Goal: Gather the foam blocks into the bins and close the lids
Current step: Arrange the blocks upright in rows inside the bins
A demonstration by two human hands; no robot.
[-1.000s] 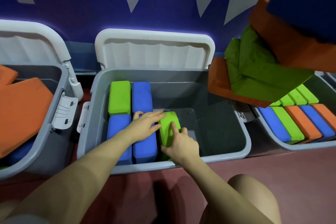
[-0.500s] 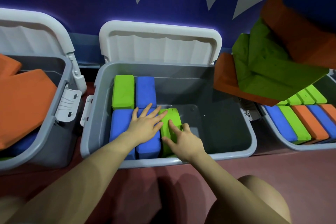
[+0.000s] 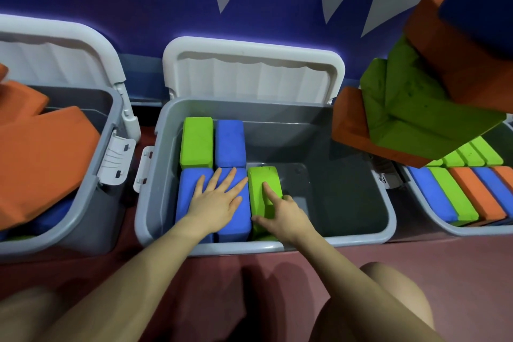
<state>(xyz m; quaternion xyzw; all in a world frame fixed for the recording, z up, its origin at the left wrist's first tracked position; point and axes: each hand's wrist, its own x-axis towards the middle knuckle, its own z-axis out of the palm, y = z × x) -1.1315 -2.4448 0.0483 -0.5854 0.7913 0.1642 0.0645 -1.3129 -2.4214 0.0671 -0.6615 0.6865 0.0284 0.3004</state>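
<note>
- Since the earlier frames: head view has dipped closer to the middle bin (image 3: 155,203); left hand (image 3: 215,203) has slid off the green block onto the blue blocks and flattened; right hand (image 3: 280,211) has stayed on the green block, which sits a bit more upright against the blue row.
- Head view, left hand: fingers straight and spread, palm pressing flat on near blue block (image 3: 234,216), holding nothing.
- Head view, right hand: index finger lies along top of near green block (image 3: 263,189), thumb at its near left edge, other fingers curled at its right side, so a loose grip on it.
- Near green block stands just beside the near blue block, touching it, on the bin floor. Right half of the bin is bare.
- Back row: green block (image 3: 196,144) and blue block (image 3: 230,143), side by side, touching.
- Middle bin lid (image 3: 252,75) is up against the wall, not yet closed.
- Left bin (image 3: 83,203) holds orange foam; right bin (image 3: 433,219) has a packed row; a loose foam pile (image 3: 410,108) overhangs it.
- Judgement, step in hand: seating the green block. Keep the left palm bracing the blue row so it doesn't shift, push the green one flush and square, then fill rightward.
</note>
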